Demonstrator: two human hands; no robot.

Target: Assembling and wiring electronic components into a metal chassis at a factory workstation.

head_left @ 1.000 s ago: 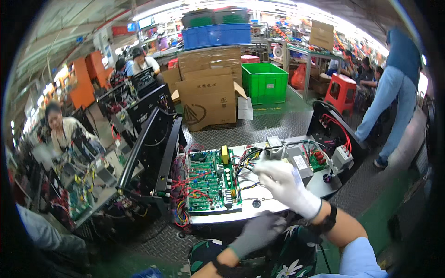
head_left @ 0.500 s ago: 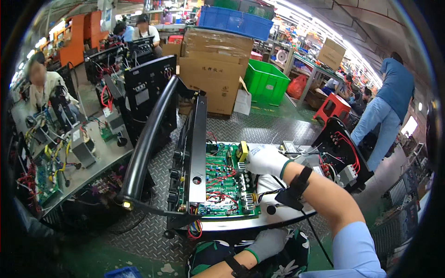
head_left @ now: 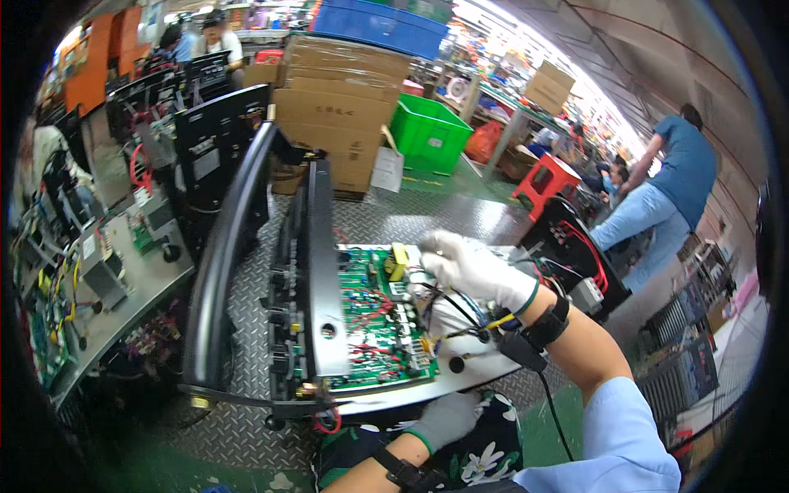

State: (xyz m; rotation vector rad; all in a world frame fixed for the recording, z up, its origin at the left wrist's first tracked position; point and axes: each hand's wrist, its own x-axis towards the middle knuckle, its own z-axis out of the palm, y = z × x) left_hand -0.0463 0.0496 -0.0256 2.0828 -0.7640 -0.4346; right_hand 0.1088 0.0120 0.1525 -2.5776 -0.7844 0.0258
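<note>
My right hand (head_left: 477,267), in a white glove, is raised above the green circuit board's (head_left: 374,320) far right side, beside a yellow block-shaped component (head_left: 397,261). Its fingers are curled and partly blurred. What they hold, if anything, is hidden. Black and yellow wires (head_left: 485,330) run below this hand, over a pale panel. My left hand (head_left: 448,421), in a grey glove, rests on my patterned lap by the near edge of the panel. Its fingertips are not clear. Left of the board stands a dark upright frame with a metal strip (head_left: 329,287).
A thick curved black handle (head_left: 226,271) rises at left. A bench (head_left: 131,287) bears metal boxes and wiring. Behind stand cardboard boxes (head_left: 337,115) and a green crate (head_left: 431,135). An open black casing with red wires (head_left: 571,246) and a person (head_left: 674,181) are at right.
My view has turned, shifting the scene leftward. My right hand has come up off the board beside the yellow component, and the wires below it have spread out. My left hand stays on my lap.
</note>
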